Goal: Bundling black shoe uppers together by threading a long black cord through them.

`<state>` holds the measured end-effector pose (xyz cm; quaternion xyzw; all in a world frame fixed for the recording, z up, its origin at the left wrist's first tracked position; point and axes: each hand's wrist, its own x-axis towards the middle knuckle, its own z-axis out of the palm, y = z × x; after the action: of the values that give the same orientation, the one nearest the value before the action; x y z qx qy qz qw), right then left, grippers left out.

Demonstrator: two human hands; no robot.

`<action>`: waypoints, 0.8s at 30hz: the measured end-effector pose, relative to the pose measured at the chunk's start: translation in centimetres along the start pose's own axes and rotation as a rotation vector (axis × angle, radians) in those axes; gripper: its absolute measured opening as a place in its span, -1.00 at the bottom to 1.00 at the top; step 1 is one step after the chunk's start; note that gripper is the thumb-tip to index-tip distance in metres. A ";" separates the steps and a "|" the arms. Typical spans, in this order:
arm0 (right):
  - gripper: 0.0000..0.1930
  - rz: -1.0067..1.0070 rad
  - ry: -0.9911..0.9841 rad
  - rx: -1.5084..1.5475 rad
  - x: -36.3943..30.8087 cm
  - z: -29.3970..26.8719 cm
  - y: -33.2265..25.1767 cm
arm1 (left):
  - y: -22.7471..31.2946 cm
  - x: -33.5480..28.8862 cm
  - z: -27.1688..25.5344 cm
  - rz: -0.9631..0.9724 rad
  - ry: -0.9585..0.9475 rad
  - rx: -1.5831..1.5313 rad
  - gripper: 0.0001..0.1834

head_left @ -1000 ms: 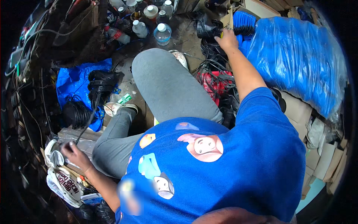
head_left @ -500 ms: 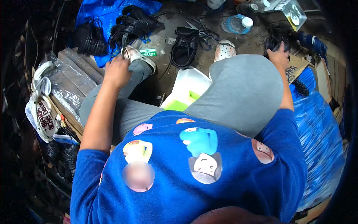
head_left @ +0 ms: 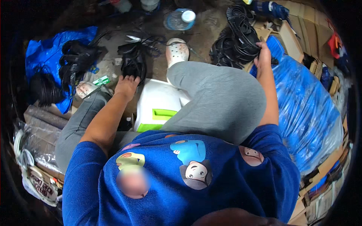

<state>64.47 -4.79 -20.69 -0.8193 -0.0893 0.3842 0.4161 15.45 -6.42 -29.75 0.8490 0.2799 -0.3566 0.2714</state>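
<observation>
My left hand [head_left: 127,87] reaches to the near end of a black shoe-like piece with cords [head_left: 132,64], fingertips resting at its edge. The fingers lie side by side, not wrapped around it. At the right, my right hand [head_left: 263,55] grips the side of a bundle of black looped straps [head_left: 243,35], lifted beside my knee; the fingertips are partly hidden behind it. Scissors [head_left: 133,38] with pale blades lie just beyond the shoe-like piece. Between my legs sits a white and lime-green plastic container [head_left: 151,100].
Black strap bundles [head_left: 77,54] lie on a blue plastic sheet [head_left: 39,49] at the left. A clear jug [head_left: 175,20] with a white lid stands ahead. Blue items in clear plastic [head_left: 307,109] and cardboard [head_left: 307,17] crowd the right. Plastic-wrapped boards [head_left: 43,141] flank my left leg.
My left hand has left the strap bundle by my left foot and come to the shoe-like piece. My right hand has raised a black strap bundle. The view has swung right.
</observation>
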 end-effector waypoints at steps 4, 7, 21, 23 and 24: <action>-0.46 0.108 -0.306 0.413 -2.8 -2.0 0.2 | -0.7 1.5 1.4 0.016 0.032 0.099 -0.72; -0.47 0.249 -0.271 0.490 -6.0 -1.9 -0.7 | -1.0 0.3 -0.1 0.037 -0.019 0.094 -0.71; -0.48 -0.123 -1.141 1.055 -17.7 -0.3 -10.3 | -2.4 -21.0 -11.5 0.488 0.553 -2.707 -0.56; -0.46 -0.115 -1.169 1.061 -17.8 -0.6 -10.9 | -1.8 -23.6 -10.4 0.629 0.685 -2.783 -0.50; -0.44 -0.098 -1.177 1.058 -18.1 -0.6 -11.1 | -1.6 -24.5 -9.6 0.639 0.705 -2.769 -0.50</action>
<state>54.34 -6.46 -2.08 -0.1702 -0.1360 0.7269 0.6513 4.38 -5.85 -5.86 -0.0186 0.2458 0.4872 0.8378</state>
